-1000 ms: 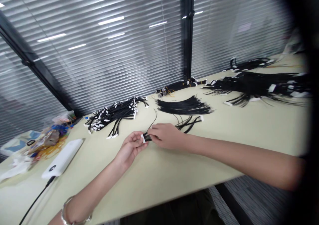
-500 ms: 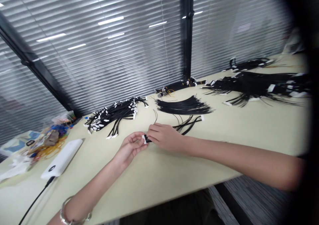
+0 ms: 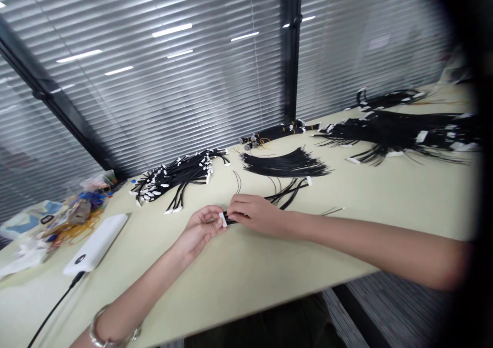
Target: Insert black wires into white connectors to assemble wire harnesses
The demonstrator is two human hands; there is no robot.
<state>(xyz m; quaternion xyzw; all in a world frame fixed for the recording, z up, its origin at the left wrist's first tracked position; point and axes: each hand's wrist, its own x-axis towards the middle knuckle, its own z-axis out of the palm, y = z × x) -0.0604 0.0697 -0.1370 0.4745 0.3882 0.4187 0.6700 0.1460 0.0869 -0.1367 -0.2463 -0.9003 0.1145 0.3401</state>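
Note:
My left hand pinches a white connector between thumb and fingers, low over the table. Black wires run from that connector toward my right hand, whose fingers are closed on them just beside it; the fingertips are partly hidden. Past my right hand, the black wires stretch to another white connector at their far end. A few thin wire ends stick up behind the hand, and a thin wire tip shows behind my right forearm.
Loose black wires lie fanned behind my hands. Piles of wires with white connectors sit at the left and right. A white power bank with a black cable lies left, near bags and yellow wire.
The white connector has turned slightly in my left hand and shows more of its face. My right hand has shifted a little right and down. A thin wire tip now shows behind my right forearm.

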